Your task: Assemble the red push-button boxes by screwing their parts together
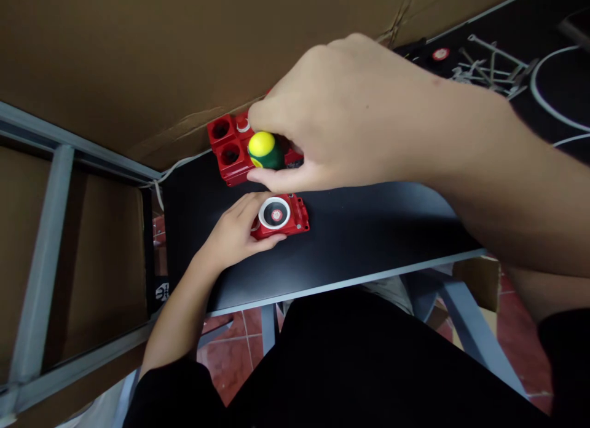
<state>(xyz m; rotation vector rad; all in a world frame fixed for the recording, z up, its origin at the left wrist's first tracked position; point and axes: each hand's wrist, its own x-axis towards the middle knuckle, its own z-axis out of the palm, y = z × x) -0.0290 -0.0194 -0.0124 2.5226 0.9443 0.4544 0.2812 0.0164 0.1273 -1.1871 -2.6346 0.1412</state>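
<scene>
My right hand [350, 120] is closed around a small yellow and green ball-shaped piece [265, 151], held just above a red tray with round holes [225, 148] at the back of the black table [359, 231]. My left hand [235, 231] grips a small red block with a white and black ring on top [279, 216], resting on the table nearer to me. The right hand hides much of the red tray.
A large cardboard sheet [138, 59] stands behind the table. Grey metal frame bars [50, 200] run along the left. White cables and a wire rack [493, 65] lie at the far right. Red floor tiles [230, 354] show below the table edge.
</scene>
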